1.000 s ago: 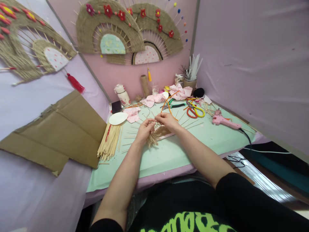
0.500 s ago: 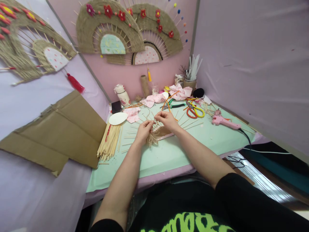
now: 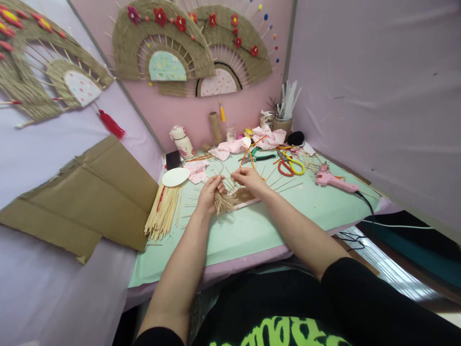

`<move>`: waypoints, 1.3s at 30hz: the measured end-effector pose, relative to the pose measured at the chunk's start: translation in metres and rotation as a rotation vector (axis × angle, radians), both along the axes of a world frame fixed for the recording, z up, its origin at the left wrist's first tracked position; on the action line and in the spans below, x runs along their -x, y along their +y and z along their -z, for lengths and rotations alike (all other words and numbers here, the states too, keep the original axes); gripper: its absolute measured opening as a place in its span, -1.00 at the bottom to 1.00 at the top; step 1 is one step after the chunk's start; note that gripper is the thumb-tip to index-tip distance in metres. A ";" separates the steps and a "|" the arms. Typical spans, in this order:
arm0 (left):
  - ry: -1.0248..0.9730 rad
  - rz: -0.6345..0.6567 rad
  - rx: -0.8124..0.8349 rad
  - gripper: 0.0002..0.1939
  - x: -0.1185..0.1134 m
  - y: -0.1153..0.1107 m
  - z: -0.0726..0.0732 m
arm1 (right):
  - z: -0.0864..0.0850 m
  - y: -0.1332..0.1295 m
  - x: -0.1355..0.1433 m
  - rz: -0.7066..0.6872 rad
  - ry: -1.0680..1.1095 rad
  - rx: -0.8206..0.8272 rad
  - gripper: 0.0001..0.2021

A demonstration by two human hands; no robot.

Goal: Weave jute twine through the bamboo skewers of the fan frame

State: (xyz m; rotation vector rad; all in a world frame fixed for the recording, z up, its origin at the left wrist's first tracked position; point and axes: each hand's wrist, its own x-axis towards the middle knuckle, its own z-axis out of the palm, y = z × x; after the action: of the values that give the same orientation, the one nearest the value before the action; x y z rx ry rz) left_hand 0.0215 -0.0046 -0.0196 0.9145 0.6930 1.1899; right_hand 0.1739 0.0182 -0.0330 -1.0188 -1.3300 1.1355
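My left hand is closed around a bundle of jute twine, whose loose strands hang below the fingers. Just to the right, my right hand is in a pinch above the thin sticks; what lies between its fingertips is too small to make out. Under both hands is a half-round fan frame with a brown cardboard base and a pale pink lower edge. Thin wooden sticks spread out from it like rays across the green tabletop. My hands hide part of the frame's middle.
A pile of wooden sticks lies left, with a white oval disc at its top. Behind are pliers, scissors and pink cloth. A pink glue gun with a cord rests right. Cardboard leans left.
My left hand has shifted slightly left and up, away from my right hand, and more of the twine bundle shows. My right hand stays almost where it was.
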 end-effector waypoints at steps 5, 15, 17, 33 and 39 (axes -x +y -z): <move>0.195 0.058 -0.127 -0.72 -0.005 -0.005 0.003 | -0.001 0.001 -0.001 0.003 0.021 -0.028 -0.72; 0.521 -0.159 -0.150 -0.73 -0.008 0.001 0.016 | -0.014 -0.012 0.003 0.032 -0.010 -0.184 -0.81; 0.523 -0.176 -0.140 -0.72 -0.008 0.001 0.016 | -0.014 -0.012 0.003 0.038 -0.011 -0.194 -0.81; -0.013 -0.121 0.089 -0.70 0.004 0.009 0.007 | -0.012 -0.010 0.002 0.038 -0.070 -0.201 -0.78; 0.038 0.073 -0.055 -0.72 0.002 -0.002 0.000 | -0.008 -0.004 0.000 0.058 -0.004 -0.046 -0.75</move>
State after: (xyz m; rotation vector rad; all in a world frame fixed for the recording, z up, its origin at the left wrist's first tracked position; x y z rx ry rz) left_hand 0.0194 -0.0068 -0.0199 1.0027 0.6549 1.1343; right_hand 0.1738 0.0138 -0.0250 -1.0201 -1.3159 1.0553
